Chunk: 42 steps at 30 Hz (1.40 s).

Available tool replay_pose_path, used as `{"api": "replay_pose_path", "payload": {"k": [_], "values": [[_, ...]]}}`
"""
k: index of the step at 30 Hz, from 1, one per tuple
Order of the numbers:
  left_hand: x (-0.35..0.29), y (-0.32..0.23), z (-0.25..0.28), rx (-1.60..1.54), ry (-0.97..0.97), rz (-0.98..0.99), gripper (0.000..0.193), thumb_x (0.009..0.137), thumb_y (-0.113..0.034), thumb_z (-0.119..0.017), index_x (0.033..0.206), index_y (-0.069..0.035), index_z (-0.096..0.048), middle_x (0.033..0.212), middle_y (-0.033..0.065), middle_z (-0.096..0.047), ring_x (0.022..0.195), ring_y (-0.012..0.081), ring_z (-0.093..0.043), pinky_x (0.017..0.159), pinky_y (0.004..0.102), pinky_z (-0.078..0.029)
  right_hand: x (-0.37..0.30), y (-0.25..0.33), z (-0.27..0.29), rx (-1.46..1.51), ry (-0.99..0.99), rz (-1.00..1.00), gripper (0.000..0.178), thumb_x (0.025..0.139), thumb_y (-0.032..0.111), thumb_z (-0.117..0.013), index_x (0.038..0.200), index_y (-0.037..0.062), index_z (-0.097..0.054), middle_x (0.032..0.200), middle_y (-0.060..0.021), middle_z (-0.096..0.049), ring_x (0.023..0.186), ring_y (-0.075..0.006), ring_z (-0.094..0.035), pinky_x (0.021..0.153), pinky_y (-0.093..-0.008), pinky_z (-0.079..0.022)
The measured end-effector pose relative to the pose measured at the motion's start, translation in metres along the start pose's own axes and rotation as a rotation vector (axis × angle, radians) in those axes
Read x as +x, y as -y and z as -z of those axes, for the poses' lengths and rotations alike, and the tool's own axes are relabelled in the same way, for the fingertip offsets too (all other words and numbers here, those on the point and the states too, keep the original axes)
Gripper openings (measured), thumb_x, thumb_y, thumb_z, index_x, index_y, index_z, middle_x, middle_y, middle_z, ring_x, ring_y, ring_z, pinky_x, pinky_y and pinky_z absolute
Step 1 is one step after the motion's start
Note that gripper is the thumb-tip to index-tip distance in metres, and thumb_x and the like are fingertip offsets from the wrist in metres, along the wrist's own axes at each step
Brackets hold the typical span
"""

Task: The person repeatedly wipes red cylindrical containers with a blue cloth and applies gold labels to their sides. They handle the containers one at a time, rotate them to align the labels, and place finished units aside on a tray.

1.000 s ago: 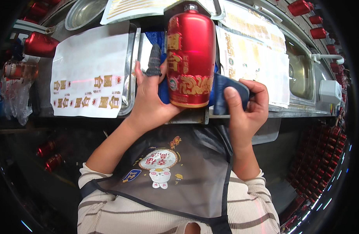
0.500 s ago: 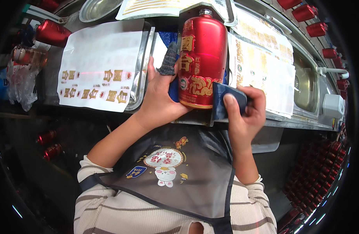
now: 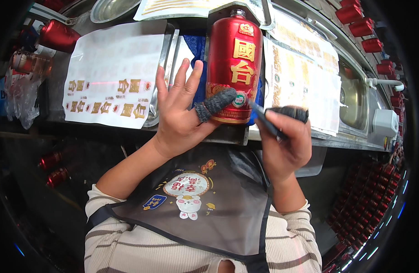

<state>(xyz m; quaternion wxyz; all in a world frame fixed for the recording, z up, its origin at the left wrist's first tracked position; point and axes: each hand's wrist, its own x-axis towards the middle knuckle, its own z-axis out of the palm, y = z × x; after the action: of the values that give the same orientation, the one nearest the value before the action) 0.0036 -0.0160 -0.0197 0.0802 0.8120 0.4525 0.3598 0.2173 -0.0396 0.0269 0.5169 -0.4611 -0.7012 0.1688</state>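
Observation:
A glossy red bottle [image 3: 221,59] with raised gold characters lies in the middle, its neck pointing away from me, over a blue cloth [image 3: 198,45]. My left hand [image 3: 178,119] is open beside its lower left, fingers spread. A dark knitted cover [image 3: 216,103] sits on its index finger, which presses on the bottle's lower front next to a small round green-and-white emblem [image 3: 238,99]. My right hand [image 3: 289,148] is closed around a thin dark blue scraper [image 3: 274,127], seen nearly edge-on. The scraper's tip is at the bottle's lower right; whether it touches is unclear.
White sheets of gold decals lie left [image 3: 116,59] and right [image 3: 309,86] of the bottle. Beyond the right sheets is a sink [image 3: 355,102] with a white tap [image 3: 387,83]. A metal bowl [image 3: 113,10] stands far left. Many red bottles [image 3: 369,195] stand at lower right.
The bottle has turned about its length, bringing its gold characters rightward to the front. My left index finger has come down onto its face. The scraper has tilted from flat to edge-on.

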Motion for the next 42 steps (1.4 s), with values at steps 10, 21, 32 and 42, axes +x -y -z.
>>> {"api": "replay_pose_path", "payload": {"k": [10,21,32,42], "values": [[0.008,-0.007,-0.004,-0.254,-0.066,0.045,0.069,0.07,-0.011,-0.079,0.136,-0.006,-0.057,0.144,0.0153,-0.053,0.134,0.0271,-0.051,0.118,0.0597,-0.007,0.002,-0.006,0.0,-0.043,0.063,0.122,0.041,0.065,-0.013,-0.079,0.101,0.0047,-0.07,0.088,-0.0093,-0.064,0.077,-0.0213,-0.061,0.068,-0.0299,-0.049],[0.017,-0.008,-0.003,-0.174,0.034,0.028,0.088,0.071,-0.017,-0.079,0.148,-0.005,-0.038,0.15,0.0094,-0.048,0.138,0.0291,-0.046,0.12,0.0555,-0.004,0.012,0.003,-0.003,-0.072,-0.043,0.034,0.039,0.062,-0.012,-0.077,0.096,0.0061,-0.073,0.084,-0.0067,-0.061,0.074,-0.0248,-0.06,0.067,-0.0331,-0.051],[0.037,-0.018,0.002,-0.154,0.069,-0.05,0.073,0.068,-0.017,-0.08,0.135,-0.007,-0.051,0.146,0.0048,-0.053,0.136,0.0248,-0.048,0.12,0.0568,-0.003,0.014,0.013,0.005,0.137,0.295,0.117,0.046,0.06,-0.011,-0.078,0.102,0.0058,-0.074,0.085,-0.0068,-0.06,0.075,-0.0252,-0.06,0.068,-0.0352,-0.051],[0.025,-0.012,-0.003,-0.173,0.075,0.012,0.096,0.073,-0.034,-0.084,0.149,0.0,-0.035,0.151,0.0135,-0.045,0.142,0.0266,-0.041,0.12,0.0519,0.007,0.028,-0.019,0.0,0.375,-0.1,-0.608,0.021,0.086,0.009,-0.076,0.1,0.0014,-0.063,0.09,-0.0029,-0.066,0.08,-0.0078,-0.059,0.07,-0.022,-0.049]]}}
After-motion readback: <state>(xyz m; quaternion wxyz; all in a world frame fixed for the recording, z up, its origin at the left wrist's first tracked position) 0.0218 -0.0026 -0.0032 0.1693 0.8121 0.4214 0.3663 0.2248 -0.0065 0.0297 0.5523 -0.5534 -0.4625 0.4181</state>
